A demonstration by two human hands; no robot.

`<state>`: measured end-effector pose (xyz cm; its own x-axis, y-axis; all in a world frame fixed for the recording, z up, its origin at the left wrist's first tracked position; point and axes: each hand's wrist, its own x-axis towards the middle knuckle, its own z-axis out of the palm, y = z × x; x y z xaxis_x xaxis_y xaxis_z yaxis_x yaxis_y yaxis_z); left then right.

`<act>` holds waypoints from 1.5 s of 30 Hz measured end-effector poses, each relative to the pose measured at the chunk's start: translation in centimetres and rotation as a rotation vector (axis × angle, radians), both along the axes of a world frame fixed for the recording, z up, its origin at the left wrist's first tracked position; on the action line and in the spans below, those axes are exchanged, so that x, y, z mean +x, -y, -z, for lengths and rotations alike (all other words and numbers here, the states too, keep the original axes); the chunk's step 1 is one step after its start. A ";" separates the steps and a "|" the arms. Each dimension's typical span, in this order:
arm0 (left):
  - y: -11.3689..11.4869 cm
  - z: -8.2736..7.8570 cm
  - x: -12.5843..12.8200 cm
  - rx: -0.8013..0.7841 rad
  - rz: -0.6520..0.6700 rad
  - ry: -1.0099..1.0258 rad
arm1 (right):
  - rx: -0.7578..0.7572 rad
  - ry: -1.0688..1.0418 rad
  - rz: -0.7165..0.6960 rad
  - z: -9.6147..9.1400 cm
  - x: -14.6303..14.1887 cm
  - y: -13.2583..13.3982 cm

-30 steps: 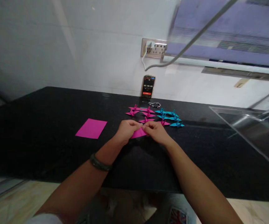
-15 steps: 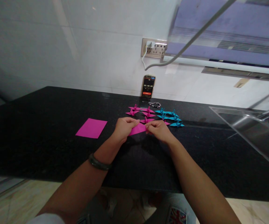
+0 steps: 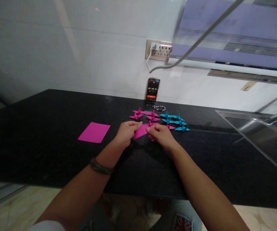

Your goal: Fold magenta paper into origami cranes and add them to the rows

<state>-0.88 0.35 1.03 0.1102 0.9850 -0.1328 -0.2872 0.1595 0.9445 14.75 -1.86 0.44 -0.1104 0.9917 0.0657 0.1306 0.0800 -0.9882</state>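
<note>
Left hand (image 3: 126,132) and right hand (image 3: 162,134) pinch opposite ends of pink paper (image 3: 140,132), its length running crosswise between them

Left hand (image 3: 127,132), right hand (image 3: 162,135) pinching, close together; forearms (image 3: 80,190) angled inward.

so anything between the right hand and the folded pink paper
Nothing visible: the right hand touches the folded pink paper, with the left hand holding its other side. The paper cranes lie beyond it.
</note>
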 end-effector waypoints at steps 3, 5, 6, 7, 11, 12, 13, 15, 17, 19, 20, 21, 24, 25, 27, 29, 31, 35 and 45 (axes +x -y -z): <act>0.2 -0.1 -0.1 0.026 0.073 -0.132 | 0.059 -0.028 0.077 0.2 -0.2 -0.1; 0.4 -0.1 -0.1 0.058 0.116 -0.223 | 0.088 -0.054 0.132 0.2 -0.3 -0.1; 0.4 -0.1 -0.1 0.076 0.129 -0.246 | 0.097 -0.068 0.143 0.1 -0.3 -0.1; 0.4 -0.1 -0.1 0.089 0.135 -0.252 | 0.099 -0.083 0.144 0.0 -0.3 -0.1; 0.4 0.1 0.0 0.120 0.143 -0.206 | 0.056 -0.144 0.066 -0.3 -0.4 0.2; 0.4 0.1 0.1 0.127 0.147 -0.201 | 0.043 -0.143 0.037 -0.4 -0.4 0.4; 0.4 0.1 0.2 0.138 0.148 -0.200 | 0.031 -0.129 0.005 -0.4 -0.4 0.5; 0.5 0.1 0.3 0.170 0.137 -0.206 | 0.006 -0.074 -0.061 -0.4 -0.5 0.6; 0.6 0.0 0.3 0.207 0.103 -0.218 | -0.025 -0.025 -0.104 -0.3 -0.6 0.7; 0.6 -0.1 0.4 0.236 0.068 -0.231 | -0.045 -0.019 -0.093 -0.1 -0.9 0.7; 0.7 -0.2 0.4 0.247 0.055 -0.241 | -0.051 -0.032 -0.074 0.0 -1.0 0.7; 0.7 -0.2 0.5 0.258 0.045 -0.253 | -0.056 -0.052 -0.051 0.1 -1.2 0.7; 0.8 -0.2 0.6 0.286 0.025 -0.282 | -0.083 -0.133 0.000 0.5 -1.7 0.7; 0.8 -0.2 0.7 0.285 0.018 -0.286 | -0.094 -0.161 0.006 0.6 -1.9 0.7; 0.9 -0.2 0.8 0.273 0.002 -0.288 | -0.108 -0.208 0.006 0.7 -2.1 0.7; 0.9 -0.2 0.9 0.266 -0.019 -0.281 | -0.116 -0.228 -0.005 0.7 -2.1 0.7; 0.8 -0.3 0.8 0.272 -0.056 -0.263 | -0.127 -0.224 -0.010 0.5 -2.1 0.8; 0.0 -0.5 0.1 0.253 -0.134 -0.170 | -0.140 -0.157 -0.012 0.2 -1.8 1.0; -0.6 0.0 -0.8 0.033 0.137 0.003 | -0.107 -0.244 0.058 0.1 -0.4 0.1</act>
